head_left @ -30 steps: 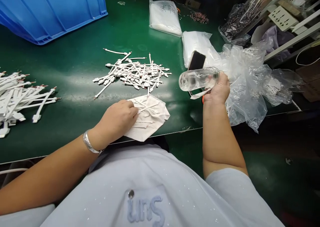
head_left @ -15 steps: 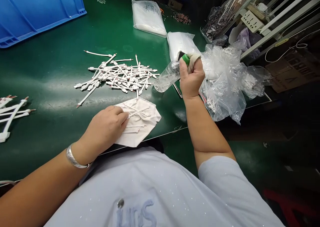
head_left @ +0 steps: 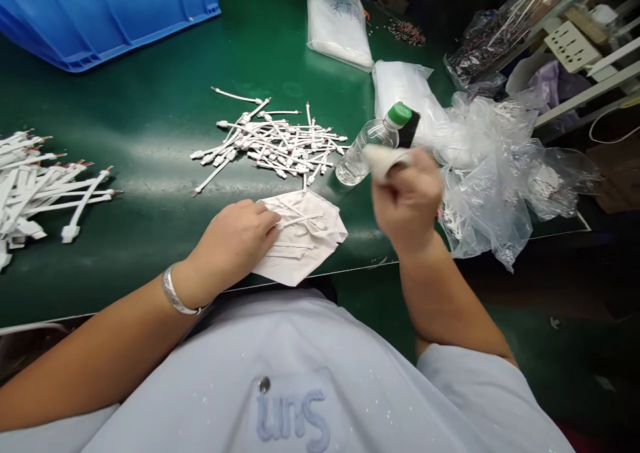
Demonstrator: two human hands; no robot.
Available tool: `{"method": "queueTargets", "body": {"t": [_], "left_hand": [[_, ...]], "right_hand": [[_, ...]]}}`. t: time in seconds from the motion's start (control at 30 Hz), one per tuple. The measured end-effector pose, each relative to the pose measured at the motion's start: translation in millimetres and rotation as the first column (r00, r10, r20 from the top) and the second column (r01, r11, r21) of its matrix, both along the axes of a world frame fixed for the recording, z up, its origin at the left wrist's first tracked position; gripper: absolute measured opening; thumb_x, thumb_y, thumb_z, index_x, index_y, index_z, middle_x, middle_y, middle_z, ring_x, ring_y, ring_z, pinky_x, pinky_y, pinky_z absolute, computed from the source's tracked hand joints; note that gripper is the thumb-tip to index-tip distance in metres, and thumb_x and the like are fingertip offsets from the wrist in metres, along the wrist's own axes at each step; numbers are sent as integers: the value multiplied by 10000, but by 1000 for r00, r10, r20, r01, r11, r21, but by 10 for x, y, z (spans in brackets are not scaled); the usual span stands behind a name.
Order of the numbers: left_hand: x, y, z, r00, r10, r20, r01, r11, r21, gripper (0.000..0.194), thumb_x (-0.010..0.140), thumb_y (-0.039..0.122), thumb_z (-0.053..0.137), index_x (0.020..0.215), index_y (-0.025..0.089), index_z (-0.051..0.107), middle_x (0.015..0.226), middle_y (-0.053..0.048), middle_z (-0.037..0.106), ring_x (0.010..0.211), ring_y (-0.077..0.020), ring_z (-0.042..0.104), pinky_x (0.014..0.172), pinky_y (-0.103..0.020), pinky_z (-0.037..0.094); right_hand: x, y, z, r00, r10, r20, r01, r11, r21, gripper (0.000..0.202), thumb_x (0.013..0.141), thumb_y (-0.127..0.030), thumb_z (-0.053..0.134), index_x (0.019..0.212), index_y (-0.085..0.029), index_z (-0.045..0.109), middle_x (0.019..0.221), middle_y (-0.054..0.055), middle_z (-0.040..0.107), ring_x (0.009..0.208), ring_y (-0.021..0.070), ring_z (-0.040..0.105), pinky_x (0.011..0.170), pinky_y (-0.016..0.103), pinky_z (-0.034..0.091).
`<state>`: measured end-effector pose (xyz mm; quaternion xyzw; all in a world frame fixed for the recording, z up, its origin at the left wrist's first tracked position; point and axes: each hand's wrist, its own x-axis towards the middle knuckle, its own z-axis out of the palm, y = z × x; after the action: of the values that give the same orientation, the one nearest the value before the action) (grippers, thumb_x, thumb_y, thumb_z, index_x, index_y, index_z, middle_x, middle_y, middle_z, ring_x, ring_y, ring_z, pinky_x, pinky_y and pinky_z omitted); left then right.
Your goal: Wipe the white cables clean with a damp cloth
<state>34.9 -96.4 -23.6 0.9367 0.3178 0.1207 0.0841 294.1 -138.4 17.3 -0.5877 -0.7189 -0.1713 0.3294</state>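
Observation:
My left hand (head_left: 240, 236) rests on a white cloth (head_left: 285, 273) at the table's near edge. Its fingertips are closed on the end of a short white cable (head_left: 303, 220), and several more such cables lie on the cloth. Slightly smeared by motion, my right hand (head_left: 413, 200) is closed on a folded off-white rag (head_left: 383, 162). It hovers just in front of a clear plastic bottle (head_left: 353, 163) with a green cap (head_left: 400, 114). The bottle stands tilted in the view, partly hidden by the rag. A heap of white cables with connectors (head_left: 280, 140) lies beyond the white cloth.
Another pile of white cables (head_left: 30, 193) lies at the left. A blue crate (head_left: 115, 13) stands at the back left. White plastic packets (head_left: 340, 30) and crumpled clear bags (head_left: 490, 173) lie to the right. Beyond them are a power strip (head_left: 571, 45) and metal rails.
My right hand has come away from the bottle's neck toward me, still with the rag. My left hand stays on the cable. The view has swung left, showing more of the left pile.

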Motion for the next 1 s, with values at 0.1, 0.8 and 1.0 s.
{"method": "queueTargets", "body": {"t": [0.1,0.8,1.0], "left_hand": [[9,0,6,1000,7,4,-7,1000,-28,272,922,240,467,816,152,702,781,-85,646,737,-213,552,673,-333,418],[51,14,-29,999,34,4,-33,995,-96,256,896,198,503,768,148,718,775,-69,624,748,-198,523,642,-296,409],[56,16,-25,999,34,-27,-36,995,-97,248,898,189,502,806,148,729,783,-66,626,735,-199,511,631,-298,399]], "right_hand": [[-290,-176,-212,943,293,157,-256,942,-219,242,863,-133,476,775,-204,689,765,64,543,758,181,503,656,297,392],[-683,-183,-498,876,369,311,-159,829,-536,222,818,-90,487,761,-182,681,704,63,511,671,182,350,610,312,219],[-586,-212,-456,911,218,350,-18,869,-495,234,813,-88,488,726,-189,679,679,58,510,658,182,352,596,312,210]]}}
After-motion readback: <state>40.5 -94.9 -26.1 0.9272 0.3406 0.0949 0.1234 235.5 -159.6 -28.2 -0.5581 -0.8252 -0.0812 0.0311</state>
